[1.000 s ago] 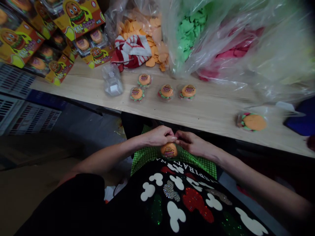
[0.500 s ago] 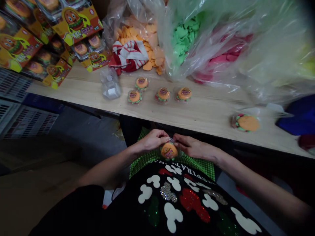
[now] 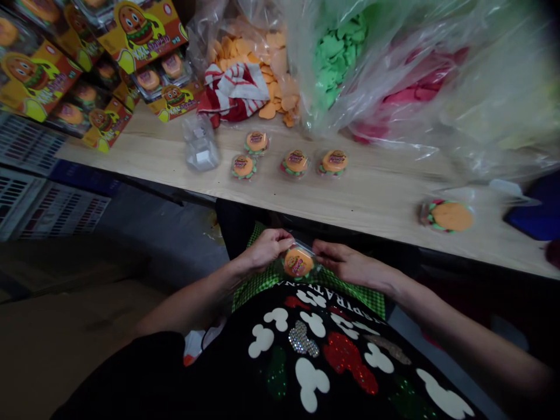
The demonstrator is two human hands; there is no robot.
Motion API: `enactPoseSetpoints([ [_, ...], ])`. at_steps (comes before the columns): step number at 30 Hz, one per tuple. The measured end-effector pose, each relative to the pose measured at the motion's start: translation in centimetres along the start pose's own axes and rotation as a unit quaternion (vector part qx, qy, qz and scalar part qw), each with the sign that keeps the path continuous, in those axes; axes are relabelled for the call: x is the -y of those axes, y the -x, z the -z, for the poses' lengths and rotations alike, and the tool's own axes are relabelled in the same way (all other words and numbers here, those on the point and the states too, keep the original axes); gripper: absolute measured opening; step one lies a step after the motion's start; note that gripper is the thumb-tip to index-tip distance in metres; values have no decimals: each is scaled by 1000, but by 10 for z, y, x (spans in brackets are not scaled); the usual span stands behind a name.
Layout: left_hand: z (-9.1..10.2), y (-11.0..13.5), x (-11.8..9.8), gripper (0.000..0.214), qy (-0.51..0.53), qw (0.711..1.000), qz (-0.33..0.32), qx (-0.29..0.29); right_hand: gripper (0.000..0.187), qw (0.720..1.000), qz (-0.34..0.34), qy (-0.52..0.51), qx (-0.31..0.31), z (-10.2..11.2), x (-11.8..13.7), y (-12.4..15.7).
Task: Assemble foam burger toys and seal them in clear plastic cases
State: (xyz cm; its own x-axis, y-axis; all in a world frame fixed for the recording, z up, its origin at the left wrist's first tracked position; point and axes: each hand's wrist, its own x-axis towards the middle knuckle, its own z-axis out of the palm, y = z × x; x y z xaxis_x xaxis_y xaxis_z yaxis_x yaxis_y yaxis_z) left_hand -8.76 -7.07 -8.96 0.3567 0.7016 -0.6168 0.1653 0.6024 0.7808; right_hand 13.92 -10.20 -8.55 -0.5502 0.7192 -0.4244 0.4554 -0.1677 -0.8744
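Note:
Close to my lap, below the table edge, a toy burger in a clear plastic case (image 3: pixel 298 262) is held between my hands, its printed orange top facing up. My left hand (image 3: pixel 270 247) pinches the case's upper left edge. At the right edge, my right hand (image 3: pixel 339 258) has its fingers closed against the case; the fingertips are partly hidden. On the table lie more cased burgers, among them one burger (image 3: pixel 294 162) and another (image 3: pixel 333 162) just beyond my hands. Farther right, an orange-topped burger (image 3: pixel 452 216) sits in an open clear case.
Clear empty cases (image 3: pixel 202 153) stand on the left of the table (image 3: pixel 371 198). Display boxes (image 3: pixel 142 35) are stacked behind. Bags of orange pieces (image 3: pixel 275 87), green pieces (image 3: pixel 339 55) and red pieces (image 3: pixel 406 96) line the back. A striped cloth (image 3: pixel 236 90) lies among them.
My left hand has shifted slightly left along the case, and my right hand slightly right, so more of the case's upper edge shows. The whole view has shifted a little.

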Motion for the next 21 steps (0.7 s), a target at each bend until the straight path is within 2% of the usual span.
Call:
enactPoseSetpoints([
  [5,6,3,5,35,10,998,37,46,31,997,-45,-64,-11,-15,-2,-5],
  [9,6,7,7,49,68,996,32,41,34,986,-53,-153,-42,-21,-4,-7],
  [12,4,8,2,57,127,989,12,68,34,970,-54,-225,-69,-13,-3,-9],
  [15,1,5,-9,59,139,984,1,114,33,962,-60,-257,-71,4,2,-15],
  [17,-2,0,-19,64,136,986,-20,100,34,957,-58,-275,-76,16,8,-19],
  [21,-14,-10,-41,62,167,984,-51,36,37,946,-43,-297,-125,30,24,-21],
])
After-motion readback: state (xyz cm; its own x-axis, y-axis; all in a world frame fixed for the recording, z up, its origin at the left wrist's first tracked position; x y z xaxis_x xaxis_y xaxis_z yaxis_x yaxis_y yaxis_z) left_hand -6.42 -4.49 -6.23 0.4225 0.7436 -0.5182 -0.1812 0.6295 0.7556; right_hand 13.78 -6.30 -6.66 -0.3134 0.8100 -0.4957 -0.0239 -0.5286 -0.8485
